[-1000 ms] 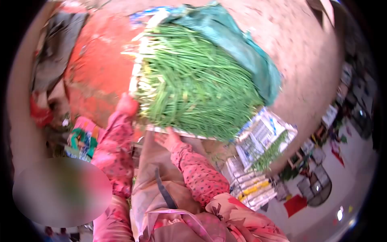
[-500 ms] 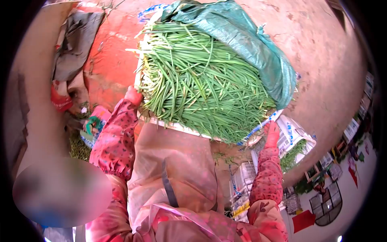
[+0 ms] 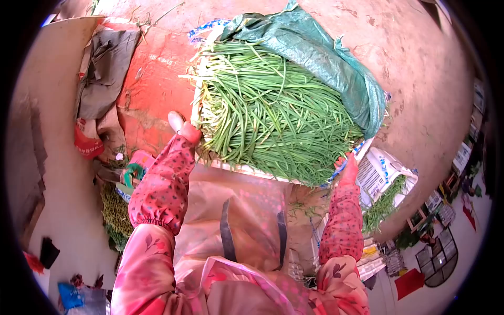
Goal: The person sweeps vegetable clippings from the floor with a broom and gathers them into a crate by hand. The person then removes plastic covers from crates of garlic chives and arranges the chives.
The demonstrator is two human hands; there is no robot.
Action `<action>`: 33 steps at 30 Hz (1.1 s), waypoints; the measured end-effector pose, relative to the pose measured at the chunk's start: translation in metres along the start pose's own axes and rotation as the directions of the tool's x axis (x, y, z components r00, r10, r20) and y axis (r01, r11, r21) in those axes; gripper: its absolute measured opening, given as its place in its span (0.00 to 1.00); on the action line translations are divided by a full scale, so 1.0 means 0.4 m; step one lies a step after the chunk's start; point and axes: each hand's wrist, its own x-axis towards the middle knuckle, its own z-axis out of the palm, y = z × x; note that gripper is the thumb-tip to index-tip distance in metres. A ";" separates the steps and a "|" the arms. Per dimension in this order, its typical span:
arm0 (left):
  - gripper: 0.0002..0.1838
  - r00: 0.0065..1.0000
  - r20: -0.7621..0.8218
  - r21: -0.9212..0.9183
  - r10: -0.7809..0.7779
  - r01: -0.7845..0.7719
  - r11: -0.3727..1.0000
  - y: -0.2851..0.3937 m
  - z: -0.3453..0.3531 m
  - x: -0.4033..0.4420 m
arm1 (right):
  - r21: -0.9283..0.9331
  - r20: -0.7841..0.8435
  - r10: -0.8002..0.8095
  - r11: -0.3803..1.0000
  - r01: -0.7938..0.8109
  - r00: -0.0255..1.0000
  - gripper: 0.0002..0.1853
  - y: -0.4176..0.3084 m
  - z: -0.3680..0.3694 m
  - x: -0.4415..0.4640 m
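Note:
A shallow white crate (image 3: 252, 170) lies in front of me, heaped with long green stalks (image 3: 278, 110) whose pale ends point left. Along its far right side a teal woven sack (image 3: 325, 63) is bunched over the stalks. My left hand (image 3: 190, 132) is closed round the crate's near left corner, with a pale oval thing (image 3: 176, 121) beside it that I cannot make out. At the near right corner, my right hand (image 3: 347, 164) has its fingers bent over the rim, partly against the stalks.
Red sheeting (image 3: 152, 79) covers the ground at the left, with a grey cloth (image 3: 107, 73) on it. A white printed bag (image 3: 375, 178) with green cuttings lies right of the crate. Darker green bundles (image 3: 116, 210) are at the lower left.
My right hand has gone from the crate's near edge to its near right corner. My left hand stays at the left corner. The pale oval thing now shows beside it.

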 end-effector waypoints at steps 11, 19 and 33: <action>0.18 0.988 0.105 -0.650 0.113 -0.018 0.760 0.041 -0.129 0.039 | -0.312 -0.210 -0.165 0.945 0.094 0.964 0.20 0.035 0.087 -0.024; 0.16 0.993 0.057 -0.462 0.099 -0.062 0.885 0.088 -0.103 0.192 | -0.254 -0.116 -0.216 0.950 0.181 0.970 0.21 0.039 0.059 -0.029; 0.20 0.999 -0.038 -0.512 -0.037 0.012 0.859 0.139 -0.146 0.089 | -0.336 -0.049 -0.036 0.942 0.017 0.998 0.20 -0.057 0.043 -0.168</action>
